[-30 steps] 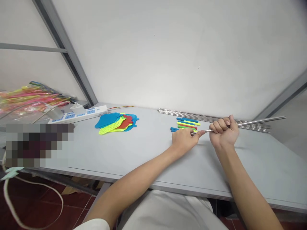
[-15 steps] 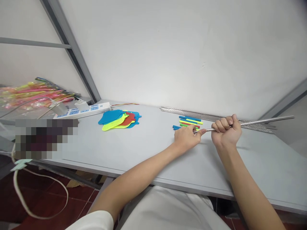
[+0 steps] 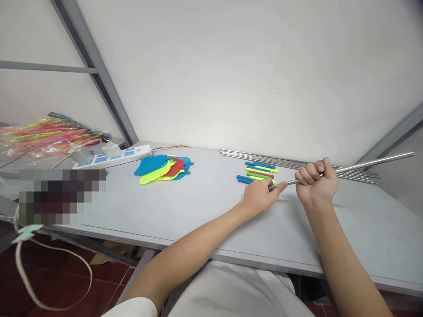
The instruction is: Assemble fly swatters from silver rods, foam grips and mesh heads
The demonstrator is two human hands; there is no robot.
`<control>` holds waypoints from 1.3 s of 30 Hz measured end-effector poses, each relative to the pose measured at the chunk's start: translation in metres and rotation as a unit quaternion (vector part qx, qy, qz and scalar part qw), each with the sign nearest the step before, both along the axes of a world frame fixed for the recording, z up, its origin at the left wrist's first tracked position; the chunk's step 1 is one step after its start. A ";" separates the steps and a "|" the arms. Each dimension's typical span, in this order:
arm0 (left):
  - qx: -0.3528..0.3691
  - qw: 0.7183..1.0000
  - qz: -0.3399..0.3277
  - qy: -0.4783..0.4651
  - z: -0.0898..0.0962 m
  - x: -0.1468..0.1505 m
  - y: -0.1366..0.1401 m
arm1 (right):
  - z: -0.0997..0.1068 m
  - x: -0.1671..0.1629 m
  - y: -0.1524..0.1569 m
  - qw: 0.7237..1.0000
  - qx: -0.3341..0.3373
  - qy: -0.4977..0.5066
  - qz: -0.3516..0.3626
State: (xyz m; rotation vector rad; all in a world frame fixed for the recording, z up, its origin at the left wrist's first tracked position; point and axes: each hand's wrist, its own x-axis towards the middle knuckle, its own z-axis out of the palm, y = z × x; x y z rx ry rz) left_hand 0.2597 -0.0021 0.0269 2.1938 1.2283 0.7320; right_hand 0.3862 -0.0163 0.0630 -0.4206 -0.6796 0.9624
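Note:
My left hand [image 3: 259, 194] is closed around the thin left end of a shiny metal rod [image 3: 376, 164]. My right hand [image 3: 317, 182] grips the same rod in a fist further along, and a thicker stretch of it sticks out to the right, tilted slightly upward. A short bare piece of rod shows between the hands. Just behind my left hand lie several blue, yellow, red and green plastic handles [image 3: 261, 170]. Along the wall, partly hidden by my right hand, rests a bundle of similar metal rods [image 3: 251, 155].
Fanned-out fly swatter heads [image 3: 155, 165] in blue, yellow and red lie left on the grey table [image 3: 185, 207]. Beyond them sits a white power strip [image 3: 122, 156] with plugs and cables. Bagged colourful items [image 3: 46, 136] fill the far left. Metal frame posts [image 3: 102, 75] stand at both sides.
Both hands have moved slightly to the right with the rod, whose far end now reaches further right and a little higher. Both grips stay closed. The view has shifted slightly.

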 end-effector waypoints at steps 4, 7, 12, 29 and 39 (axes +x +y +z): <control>-0.016 0.999 0.014 0.030 -0.001 -0.003 0.002 | -0.004 0.004 0.003 0.999 -0.027 0.012 0.016; -0.023 0.997 0.057 0.037 0.000 -0.006 0.005 | -0.006 0.005 0.006 0.999 -0.040 0.028 0.017; -0.028 0.995 0.091 0.042 0.005 -0.007 0.009 | -0.006 0.005 0.007 0.999 -0.022 0.045 0.004; -0.086 0.995 0.047 0.031 -0.004 -0.006 0.019 | -0.014 0.025 0.010 0.991 -0.044 0.115 -0.046; -0.128 0.991 0.007 0.027 -0.011 -0.001 0.009 | -0.012 0.037 0.007 0.994 -0.050 0.095 -0.019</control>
